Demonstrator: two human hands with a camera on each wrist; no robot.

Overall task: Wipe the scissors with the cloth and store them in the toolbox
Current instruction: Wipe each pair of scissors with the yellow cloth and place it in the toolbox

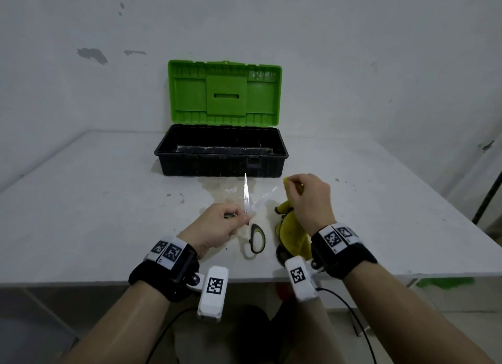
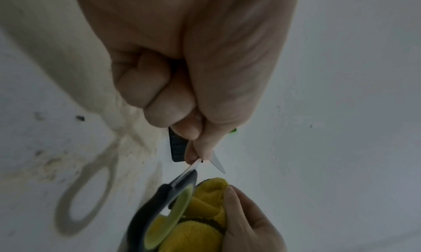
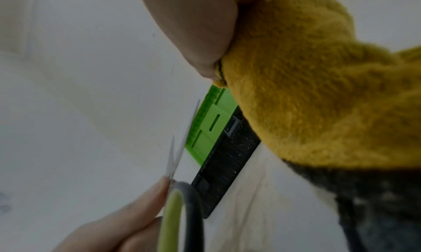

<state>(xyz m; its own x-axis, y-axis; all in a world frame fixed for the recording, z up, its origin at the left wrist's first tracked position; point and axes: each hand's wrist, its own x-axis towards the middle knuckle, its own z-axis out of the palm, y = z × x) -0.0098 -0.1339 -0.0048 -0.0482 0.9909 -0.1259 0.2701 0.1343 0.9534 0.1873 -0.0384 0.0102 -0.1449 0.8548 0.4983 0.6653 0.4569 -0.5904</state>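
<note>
One toolbox [image 1: 221,151] is counted; in front of it, one pair of scissors [image 1: 254,227], one cloth [image 1: 292,236], and two hands are seen.

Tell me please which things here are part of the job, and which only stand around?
Part of the job:
- scissors, held open by the left hand
- yellow cloth, gripped by the right hand
- toolbox, lid open

Only standing around:
- white table
- cables under its front edge

- A white table [image 1: 95,214], its surface scuffed and stained, fills the middle of the frame.
- An open toolbox [image 1: 221,157], black with its green lid raised, stands on the table at upper centre.
- A brownish stain [image 1: 228,189] marks the tabletop just below the toolbox.
</note>
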